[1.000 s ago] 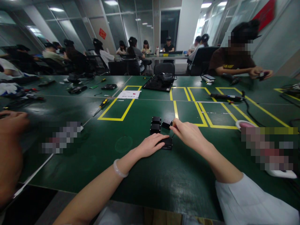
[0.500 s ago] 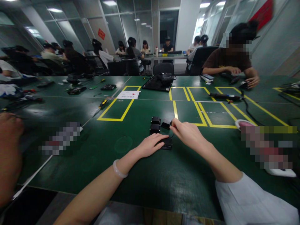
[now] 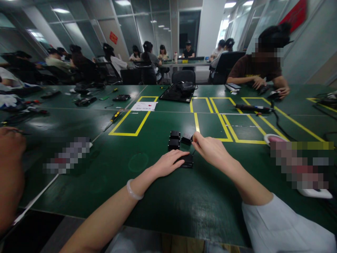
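Observation:
My left hand (image 3: 170,163) holds a small black rectangular block (image 3: 187,161) down on the green table, fingers along its far side and thumb on the near side. Closed above its right end is my right hand (image 3: 206,146), pinching a thin dark-shafted tool (image 3: 193,152). The shaft slants down to the block's far right corner; its handle is hidden in my fingers. Just beyond, two similar black blocks (image 3: 174,144) stand one behind the other. A third, tilted black block (image 3: 186,138) sits beside them, close to my right knuckles.
Yellow tape outlines (image 3: 196,123) mark the table ahead. A yellow-and-black screwdriver (image 3: 115,116) and a paper sheet (image 3: 144,106) lie at left. A black flat panel (image 3: 175,94) is at the back. One co-worker (image 3: 259,70) sits opposite; another person's hand (image 3: 12,147) is at far left.
My hands and the blocks stay nearly in place; my right hand has turned very slightly. The co-worker opposite has shifted their hands.

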The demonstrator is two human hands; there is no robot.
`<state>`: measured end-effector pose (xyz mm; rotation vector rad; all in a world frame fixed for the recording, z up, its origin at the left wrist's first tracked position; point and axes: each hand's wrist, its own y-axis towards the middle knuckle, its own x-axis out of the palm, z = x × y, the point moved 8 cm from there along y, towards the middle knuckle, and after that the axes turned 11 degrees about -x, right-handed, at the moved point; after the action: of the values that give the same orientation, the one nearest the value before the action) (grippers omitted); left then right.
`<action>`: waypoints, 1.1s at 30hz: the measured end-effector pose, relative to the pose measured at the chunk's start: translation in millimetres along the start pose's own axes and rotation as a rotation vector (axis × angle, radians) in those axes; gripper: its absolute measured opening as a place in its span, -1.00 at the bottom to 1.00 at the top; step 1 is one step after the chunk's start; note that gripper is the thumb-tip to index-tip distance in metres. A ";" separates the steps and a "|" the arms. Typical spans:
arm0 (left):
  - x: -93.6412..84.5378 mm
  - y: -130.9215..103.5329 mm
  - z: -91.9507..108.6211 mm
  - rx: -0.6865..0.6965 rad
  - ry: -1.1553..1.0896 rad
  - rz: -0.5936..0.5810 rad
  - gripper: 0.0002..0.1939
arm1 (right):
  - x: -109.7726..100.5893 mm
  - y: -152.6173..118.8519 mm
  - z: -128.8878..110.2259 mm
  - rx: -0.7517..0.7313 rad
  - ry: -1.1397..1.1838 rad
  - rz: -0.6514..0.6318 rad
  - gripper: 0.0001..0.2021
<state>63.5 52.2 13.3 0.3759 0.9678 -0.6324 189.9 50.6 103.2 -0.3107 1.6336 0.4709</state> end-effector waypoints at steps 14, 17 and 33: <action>0.2 0.1 -0.2 -0.004 -0.006 0.004 -0.58 | 1.0 0.4 -0.4 -0.014 0.026 0.008 -0.76; 0.7 0.3 -0.6 0.000 -0.007 0.008 -0.58 | 0.0 -0.4 -0.9 -0.040 0.078 0.048 -0.78; 0.4 0.4 -0.3 -0.002 -0.004 0.001 -0.58 | -2.6 -1.7 -0.7 -0.037 0.075 0.064 -0.80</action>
<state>63.7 52.5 12.8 0.3725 0.9643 -0.6312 190.4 48.6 105.6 -0.3079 1.7130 0.5441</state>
